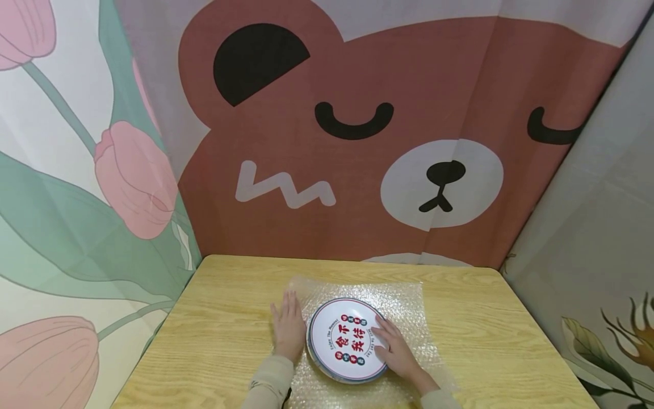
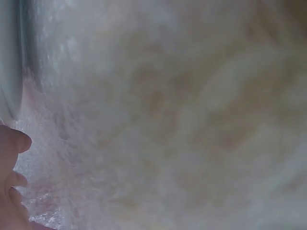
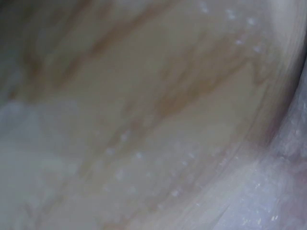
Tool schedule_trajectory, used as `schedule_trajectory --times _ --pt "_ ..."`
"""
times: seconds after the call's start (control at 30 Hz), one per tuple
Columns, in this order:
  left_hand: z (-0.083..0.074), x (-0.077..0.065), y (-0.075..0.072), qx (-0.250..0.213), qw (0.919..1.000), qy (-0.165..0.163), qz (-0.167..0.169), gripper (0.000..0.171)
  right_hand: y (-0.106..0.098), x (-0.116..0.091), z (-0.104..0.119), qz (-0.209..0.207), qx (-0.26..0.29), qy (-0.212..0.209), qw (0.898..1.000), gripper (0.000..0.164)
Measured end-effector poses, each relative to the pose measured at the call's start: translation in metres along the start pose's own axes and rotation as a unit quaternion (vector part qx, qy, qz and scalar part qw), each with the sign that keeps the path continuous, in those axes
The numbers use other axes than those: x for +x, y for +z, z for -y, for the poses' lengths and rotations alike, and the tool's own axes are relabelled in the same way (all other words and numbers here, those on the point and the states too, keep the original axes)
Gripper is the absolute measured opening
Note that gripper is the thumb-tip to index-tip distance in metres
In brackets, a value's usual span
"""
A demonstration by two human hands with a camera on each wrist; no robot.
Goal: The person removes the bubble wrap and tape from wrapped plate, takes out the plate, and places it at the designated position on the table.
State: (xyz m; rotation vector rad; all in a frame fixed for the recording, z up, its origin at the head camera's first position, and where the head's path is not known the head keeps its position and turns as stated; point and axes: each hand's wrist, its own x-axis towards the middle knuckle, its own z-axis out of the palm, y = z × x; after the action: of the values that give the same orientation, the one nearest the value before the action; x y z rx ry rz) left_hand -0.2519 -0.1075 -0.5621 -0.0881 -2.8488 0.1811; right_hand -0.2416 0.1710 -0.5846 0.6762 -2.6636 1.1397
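Observation:
A round white plate [image 1: 352, 318] with red Chinese characters and a blue-and-red rim lies on a sheet of bubble wrap [image 1: 403, 301]. Just left of the plate, my left hand [image 1: 289, 332] lies on the left border of the wrap, its fingers extended forward. My right hand [image 1: 397, 351] rests over the plate's right side, fingertips on its face. The left wrist view catches the pale plate edge [image 2: 9, 57] beside some fingers [image 2: 8, 153]. In the right wrist view the bubble wrap [image 3: 259, 201] shows at close range, much of it blurred.
Under the wrap is a light wood-grain table [image 1: 219, 329] with rounded far corners. A curtain with a brown bear [image 1: 409, 85] hangs behind it. Flower-printed curtains stand along the left and right sides.

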Motion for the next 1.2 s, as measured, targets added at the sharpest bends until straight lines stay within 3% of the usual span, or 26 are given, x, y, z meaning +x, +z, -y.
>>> schedule_trajectory --times 0.13,0.33,0.53,0.63,0.83,1.2 --pt "0.000 -0.003 0.004 -0.020 0.9997 -0.002 0.014 0.054 0.000 0.000 0.001 0.002 -0.002 0.006 1.000 0.038" --pt "0.000 -0.006 0.008 -0.058 0.9982 0.006 -0.009 0.053 0.001 0.002 0.001 0.009 -0.010 0.022 1.000 0.036" --pt "-0.001 -0.010 0.014 -0.145 0.9889 0.022 -0.024 0.047 0.000 0.001 0.000 -0.001 -0.003 0.008 1.000 0.038" --pt "-0.001 -0.009 0.017 -0.167 0.9852 0.027 -0.030 0.044 0.000 0.001 -0.001 -0.004 -0.005 0.007 1.000 0.037" --pt "0.001 -0.011 0.019 -0.185 0.9818 0.029 -0.029 0.042 0.001 0.000 -0.002 -0.003 -0.006 0.006 1.000 0.037" --pt "0.002 -0.016 0.013 -0.202 0.9790 0.029 0.011 0.037 0.001 -0.001 0.001 -0.009 -0.001 -0.003 1.000 0.037"
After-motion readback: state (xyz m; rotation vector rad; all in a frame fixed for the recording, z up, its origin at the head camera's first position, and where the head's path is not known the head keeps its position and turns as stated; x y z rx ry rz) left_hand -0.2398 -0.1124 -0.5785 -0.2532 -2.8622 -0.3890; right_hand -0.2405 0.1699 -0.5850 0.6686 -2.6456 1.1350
